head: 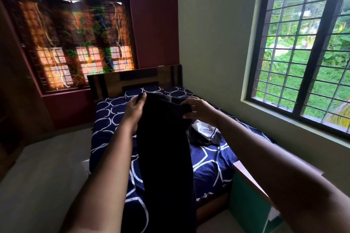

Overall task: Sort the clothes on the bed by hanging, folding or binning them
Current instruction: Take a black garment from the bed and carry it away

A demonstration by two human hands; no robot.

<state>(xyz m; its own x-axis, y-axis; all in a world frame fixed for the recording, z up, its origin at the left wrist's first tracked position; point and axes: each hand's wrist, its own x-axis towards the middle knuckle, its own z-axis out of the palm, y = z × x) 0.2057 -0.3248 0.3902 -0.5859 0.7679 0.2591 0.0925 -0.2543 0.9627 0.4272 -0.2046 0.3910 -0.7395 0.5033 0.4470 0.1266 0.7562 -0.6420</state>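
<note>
I see a long black garment [164, 147] hanging straight toward 6 o'clock over the bed [106, 117], top edge pinched between my left hand [135, 105] and right hand [197, 108], small white-and-dark clothes heap [203, 127] crumpled on the sheet at its 3 o'clock

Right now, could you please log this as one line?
left hand, right hand: grip raised black garment | clothes pile: on bed

No readable text, labels, brands or numbers anywhere.
</note>
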